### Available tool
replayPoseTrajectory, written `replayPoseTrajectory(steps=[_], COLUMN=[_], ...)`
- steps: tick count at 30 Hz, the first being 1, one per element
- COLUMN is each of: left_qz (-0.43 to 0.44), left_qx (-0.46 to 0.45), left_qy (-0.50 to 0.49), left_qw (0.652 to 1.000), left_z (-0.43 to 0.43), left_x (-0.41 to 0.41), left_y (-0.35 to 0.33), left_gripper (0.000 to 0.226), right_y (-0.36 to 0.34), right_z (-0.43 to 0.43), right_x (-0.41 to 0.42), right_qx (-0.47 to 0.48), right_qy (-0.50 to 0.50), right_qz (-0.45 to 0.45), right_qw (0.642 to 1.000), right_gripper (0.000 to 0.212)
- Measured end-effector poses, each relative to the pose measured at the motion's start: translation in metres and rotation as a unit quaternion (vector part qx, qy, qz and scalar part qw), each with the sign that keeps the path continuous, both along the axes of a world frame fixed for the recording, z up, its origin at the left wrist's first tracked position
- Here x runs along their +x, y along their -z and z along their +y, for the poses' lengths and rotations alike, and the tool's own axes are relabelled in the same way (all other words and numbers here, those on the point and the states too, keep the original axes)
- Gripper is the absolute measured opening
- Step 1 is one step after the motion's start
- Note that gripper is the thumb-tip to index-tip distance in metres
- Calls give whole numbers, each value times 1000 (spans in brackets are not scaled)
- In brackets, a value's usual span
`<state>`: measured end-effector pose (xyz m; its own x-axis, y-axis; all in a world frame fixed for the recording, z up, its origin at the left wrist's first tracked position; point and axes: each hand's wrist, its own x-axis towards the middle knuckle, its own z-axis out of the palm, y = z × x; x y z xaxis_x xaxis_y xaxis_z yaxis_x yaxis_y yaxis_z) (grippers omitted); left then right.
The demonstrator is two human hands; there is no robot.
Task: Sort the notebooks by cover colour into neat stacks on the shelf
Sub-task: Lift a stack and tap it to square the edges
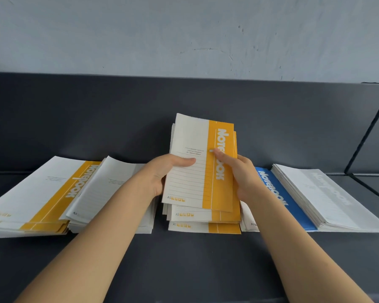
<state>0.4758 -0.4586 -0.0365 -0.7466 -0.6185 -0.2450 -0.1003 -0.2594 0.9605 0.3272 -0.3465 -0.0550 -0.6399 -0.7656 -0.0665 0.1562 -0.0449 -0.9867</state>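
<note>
Working over the loose yellow pile (206, 226) that is lying on the shelf (184, 259). Just above that pile I am gripping a yellow bundle (197, 167) in both hands. My left hand (164, 171) is wrapping its left edge and my right hand (241, 171) is pinching the coloured band. Left of the pile, a pale stack (109, 189) is overlapping a second yellow stack (42, 197). Right of the pile, a blue stack (280, 193) is lying under a grey stack (328, 197). I am judging the sorting to be well along. Yellows are sitting in two places, and the edges are needing squaring.
</note>
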Motion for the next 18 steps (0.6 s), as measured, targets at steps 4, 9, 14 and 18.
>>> replayPoseTrajectory(steps=[4,9,14,18], left_qz=[94,184,267,288], left_qx=[-48,-153,-219,-256], left_qy=[-6,-15,-45,-101], left_qw=[994,971,938,917], left_z=[1,8,8,8], left_x=[2,6,5,4], left_y=[-6,-8,0,9], left_gripper=[38,37,57,85], right_y=[-13,-19,-17,-9], right_z=[1,7,11,7], right_x=[6,16,20,24], right_qx=[-84,-150,-208,-213], right_qy=[36,54,44,36], right_qz=[67,156,228,268], right_qw=[994,975,950,939], right_gripper=[39,49,61,65])
